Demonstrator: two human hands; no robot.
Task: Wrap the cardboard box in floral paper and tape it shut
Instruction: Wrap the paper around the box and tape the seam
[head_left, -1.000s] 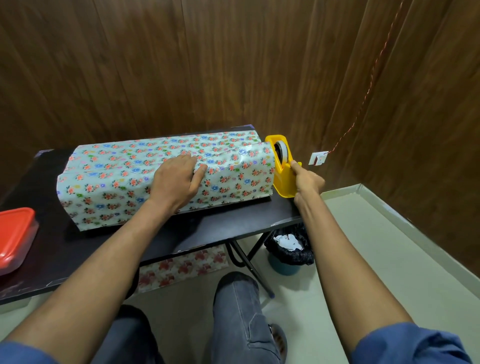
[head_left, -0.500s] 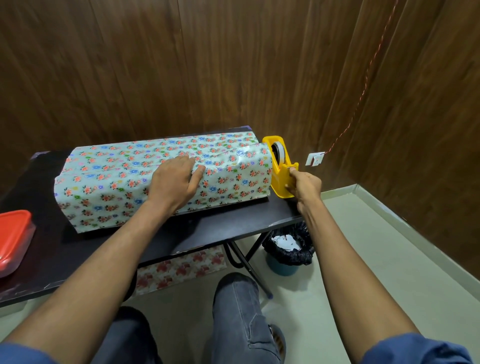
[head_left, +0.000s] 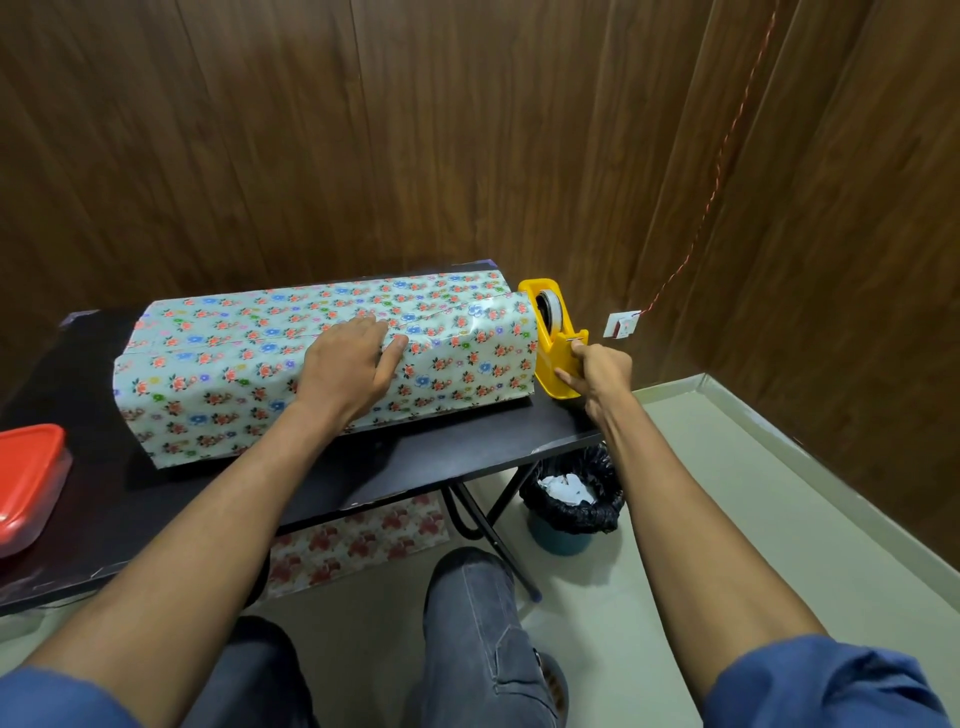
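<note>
Mid-worktop (head_left: 415, 462), the left hand (head_left: 345, 366) lies flat with straight fingers on the floral-wrapped box (head_left: 249, 364), seemingly pinning the seam, while at three o'clock the right hand (head_left: 597, 371) pinches the yellow tape dispenser (head_left: 553, 358), likely drawing tape.

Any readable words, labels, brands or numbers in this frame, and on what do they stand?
None can be read.
Floral paper: flower print only, no words.
Yellow tape dispenser: no brand or label shows.
Red lid: plain.
Wall socket: too small to tell any marking.
</note>
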